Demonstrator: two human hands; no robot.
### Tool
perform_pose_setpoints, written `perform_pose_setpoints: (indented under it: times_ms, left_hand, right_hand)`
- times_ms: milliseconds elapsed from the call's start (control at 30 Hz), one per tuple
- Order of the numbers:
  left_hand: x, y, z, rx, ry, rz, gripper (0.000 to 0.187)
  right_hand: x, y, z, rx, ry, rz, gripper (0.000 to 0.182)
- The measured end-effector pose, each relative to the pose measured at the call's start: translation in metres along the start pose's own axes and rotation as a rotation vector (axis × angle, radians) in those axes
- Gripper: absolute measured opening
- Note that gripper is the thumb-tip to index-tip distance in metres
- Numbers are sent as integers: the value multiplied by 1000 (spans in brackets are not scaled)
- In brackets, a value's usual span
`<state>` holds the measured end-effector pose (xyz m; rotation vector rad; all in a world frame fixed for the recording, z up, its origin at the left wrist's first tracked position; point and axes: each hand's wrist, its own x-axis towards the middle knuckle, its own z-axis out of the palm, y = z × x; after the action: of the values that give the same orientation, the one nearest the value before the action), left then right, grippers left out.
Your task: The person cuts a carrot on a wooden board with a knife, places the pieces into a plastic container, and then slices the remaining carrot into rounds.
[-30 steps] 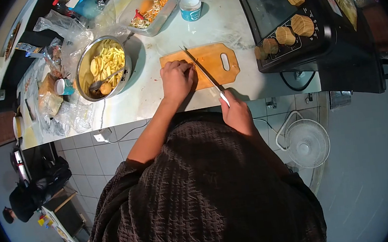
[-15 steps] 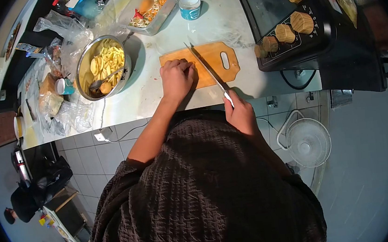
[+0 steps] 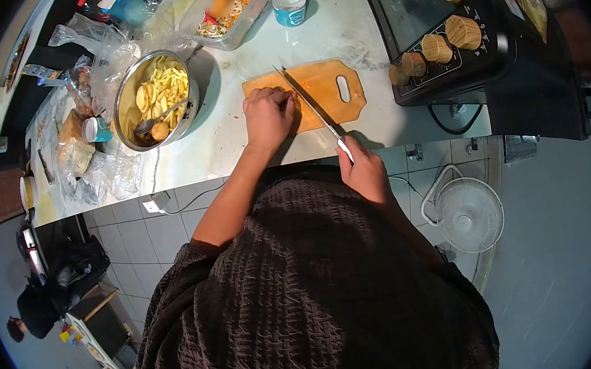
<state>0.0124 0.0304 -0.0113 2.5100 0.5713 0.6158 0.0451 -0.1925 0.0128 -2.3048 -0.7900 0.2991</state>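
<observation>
Centre-top of frame: the left hand (image 3: 269, 116) pins a hidden food piece on the wooden handled cutting board (image 3: 329, 92) beside the right hand's (image 3: 364, 171) gripped long steel knife (image 3: 309, 103), so a slip likely nicks the curled fingertips.

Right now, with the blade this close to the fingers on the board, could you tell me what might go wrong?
1. The left hand pins food on the cutting board right beside the knife blade; a slip could nick the fingers.
2. The right hand grips the handle past the counter edge, so control may be weaker.
3. The board could slide on the smooth counter.
</observation>
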Motion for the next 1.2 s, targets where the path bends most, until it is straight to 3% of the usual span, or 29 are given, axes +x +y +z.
perform_pose_setpoints:
  times_ms: [300,800,867,1200]
  left_hand:
    - [-2,0,2,-15,32,21,13]
    - [-4,5,-1,50,62,31,13]
    - [-5,9,-5,55,36,16,13]
    - [-4,5,-5,63,7,-20,12]
  right_hand:
    - [4,-10,-7,23,-92,55,24]
    - [1,-1,-7,0,38,-7,21]
    - [3,-1,-5,59,123,-90,21]
    - [2,-5,-8,30,-15,-16,18]
